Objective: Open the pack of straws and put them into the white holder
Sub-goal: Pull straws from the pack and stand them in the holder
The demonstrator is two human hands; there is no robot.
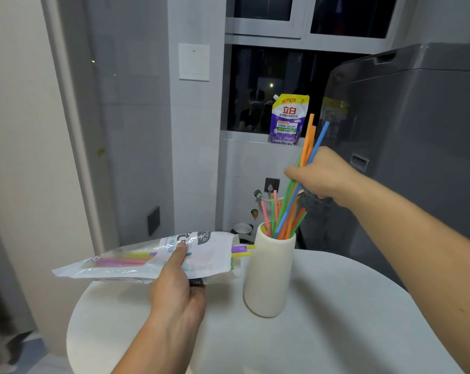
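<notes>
Above the white holder [269,271], the fingers [296,172] of our right hand [323,175] clasp a bunch of straws [308,141], lower ends inside its mouth, probably to steer them in. Just left, our left hand [174,290] grips the opened pack [131,261] over the table [349,306], its opening facing the holder, likely to keep the remaining straws within reach.

Orange, blue, green and pink plastic straws [287,211] stand in a plain cream-white cylindrical holder [269,276] beside a white-and-clear printed straw pack [136,260] showing purple, yellow and pink.
</notes>
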